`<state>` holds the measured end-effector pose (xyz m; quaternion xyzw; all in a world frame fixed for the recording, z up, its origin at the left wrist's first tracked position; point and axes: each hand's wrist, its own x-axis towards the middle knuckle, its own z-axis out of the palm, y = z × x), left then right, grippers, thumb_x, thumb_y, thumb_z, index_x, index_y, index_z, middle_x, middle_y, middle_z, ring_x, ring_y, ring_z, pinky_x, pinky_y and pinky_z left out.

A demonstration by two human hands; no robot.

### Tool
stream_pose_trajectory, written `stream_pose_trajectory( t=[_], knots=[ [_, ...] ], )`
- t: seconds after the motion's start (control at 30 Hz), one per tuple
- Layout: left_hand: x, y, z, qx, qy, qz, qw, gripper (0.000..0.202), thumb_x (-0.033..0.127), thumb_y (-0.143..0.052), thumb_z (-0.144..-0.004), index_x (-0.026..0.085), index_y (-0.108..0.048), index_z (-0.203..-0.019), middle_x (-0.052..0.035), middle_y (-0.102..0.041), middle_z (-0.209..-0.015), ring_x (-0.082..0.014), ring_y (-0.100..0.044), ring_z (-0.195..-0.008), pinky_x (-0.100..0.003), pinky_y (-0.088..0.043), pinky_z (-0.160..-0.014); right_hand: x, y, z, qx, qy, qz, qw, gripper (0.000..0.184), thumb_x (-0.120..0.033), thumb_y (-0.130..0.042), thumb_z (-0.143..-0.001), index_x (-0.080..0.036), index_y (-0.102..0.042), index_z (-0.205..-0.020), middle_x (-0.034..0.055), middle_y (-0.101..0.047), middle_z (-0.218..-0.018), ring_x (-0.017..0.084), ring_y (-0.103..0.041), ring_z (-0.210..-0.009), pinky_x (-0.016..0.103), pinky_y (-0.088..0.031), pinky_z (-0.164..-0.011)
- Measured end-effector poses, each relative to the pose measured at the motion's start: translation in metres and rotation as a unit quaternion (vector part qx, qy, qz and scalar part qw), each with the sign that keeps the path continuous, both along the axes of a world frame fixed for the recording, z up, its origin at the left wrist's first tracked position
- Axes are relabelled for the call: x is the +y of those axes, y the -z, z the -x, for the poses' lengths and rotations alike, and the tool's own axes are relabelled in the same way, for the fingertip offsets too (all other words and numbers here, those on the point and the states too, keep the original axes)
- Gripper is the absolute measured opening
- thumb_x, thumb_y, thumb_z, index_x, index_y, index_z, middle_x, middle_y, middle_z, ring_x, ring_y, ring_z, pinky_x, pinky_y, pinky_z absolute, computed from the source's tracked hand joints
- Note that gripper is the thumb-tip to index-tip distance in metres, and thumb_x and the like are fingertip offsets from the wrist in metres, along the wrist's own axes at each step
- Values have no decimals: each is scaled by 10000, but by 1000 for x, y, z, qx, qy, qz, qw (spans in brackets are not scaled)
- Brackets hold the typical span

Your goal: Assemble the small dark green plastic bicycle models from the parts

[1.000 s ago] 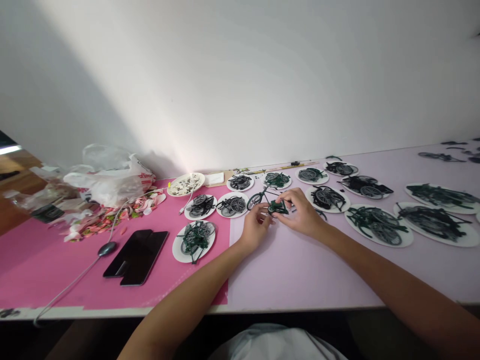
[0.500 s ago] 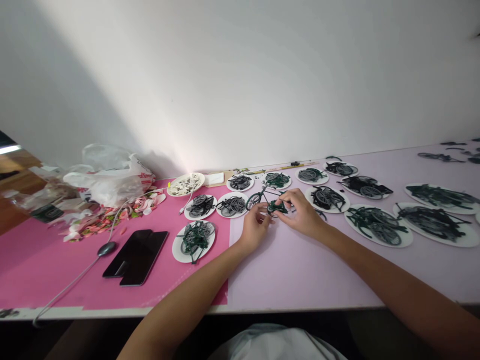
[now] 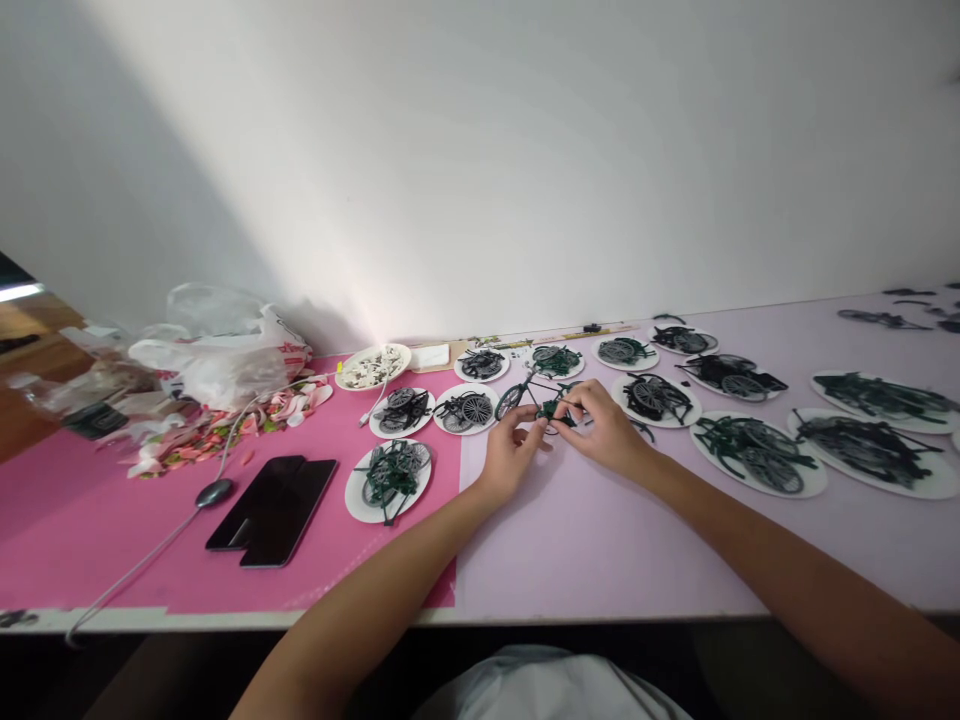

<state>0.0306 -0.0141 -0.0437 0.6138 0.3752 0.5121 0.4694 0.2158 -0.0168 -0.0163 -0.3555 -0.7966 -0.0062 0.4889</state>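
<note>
I have both hands at work near the middle of the table (image 3: 615,545), on a small toy bicycle (image 3: 548,410). The left hand (image 3: 510,458) is partly curled, thumb and forefinger closed in a pinch on the lower part of the bicycle from its left side; the other fingers bend in underneath, half hidden from me. The right hand (image 3: 606,432) comes from the other side, thumb and fingertips drawn together on the rear end, the palm arched over. Between the two sets of fingertips I see a patch of green, but exactly which part each one presses is too small for me to tell. The front wheel (image 3: 511,403) and handlebar stick out clear of the fingers, up and to the left. I cannot tell whether the bicycle touches the tabletop. Just beyond the left hand is a plate (image 3: 459,430) of dark parts with a grey wheel; a similar plate (image 3: 694,412) lies near the right hand. Well off to the left lie two phones (image 3: 289,515), beside a cable (image 3: 150,555).
</note>
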Motion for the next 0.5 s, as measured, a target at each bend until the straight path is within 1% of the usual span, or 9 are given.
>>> stream_pose_trajectory(
  t=[0.17,0.27,0.3,0.37,0.43,0.47,0.5],
  knots=[
    [1,1,-1,9,-9,-7,1000,507,515,-738,-873,111,-639,-1163,-171,-661,-1236,-129,-732,-636,-205,-515,-510,0,2,1,6,-11,14,1000,200,-174,-663,-884,-264,-487,-855,23,-513,-794,253,-569,-863,392,-518,-732],
    [0,-1,-1,17,-27,-13,999,491,511,-730,-880,113,-640,-1155,-162,-679,-1201,-125,-725,-610,-210,-501,-507,-3,1,0,18,-11,38,999,179,-279,-670,-913,-265,-493,-888,23,-515,-816,247,-556,-850,400,-505,-752],
    [0,-1,0,17,-36,-14,999,486,508,-731,-880,116,-641,-1153,-157,-686,-1185,-126,-723,-603,-210,-492,-500,-4,0,0,25,-15,51,998,166,-321,-648,-937,-265,-495,-906,28,-528,-837,246,-554,-851,407,-502,-764],
    [0,-2,0,15,-49,-14,999,477,506,-736,-877,123,-643,-1148,-148,-703,-1152,-129,-718,-591,-211,-470,-485,-6,0,-2,42,-35,74,996,157,-383,-515,-1020,-262,-496,-922,47,-560,-883,247,-557,-864,427,-493,-795],
    [1,-2,0,13,-58,-16,998,471,505,-735,-878,127,-647,-1145,-142,-716,-1125,-131,-715,-584,-210,-453,-474,-6,-1,-4,61,-52,72,994,285,-393,-329,-1081,-256,-489,-888,58,-559,-867,245,-549,-840,437,-481,-794],
    [1,-2,1,16,-61,-20,998,466,503,-731,-882,128,-649,-1147,-141,-719,-1118,-133,-716,-586,-210,-449,-472,-6,-1,-5,69,-51,64,994,341,-388,-269,-1092,-255,-482,-860,57,-546,-837,244,-540,-818,436,-476,-781],
    [2,-2,2,22,-65,-26,997,457,497,-725,-888,129,-652,-1150,-141,-720,-1118,-135,-718,-590,-211,-446,-472,-5,-1,-5,76,-43,55,995,367,-386,-252,-1095,-254,-475,-835,54,-532,-805,243,-529,-797,430,-472,-763]
  ],
)
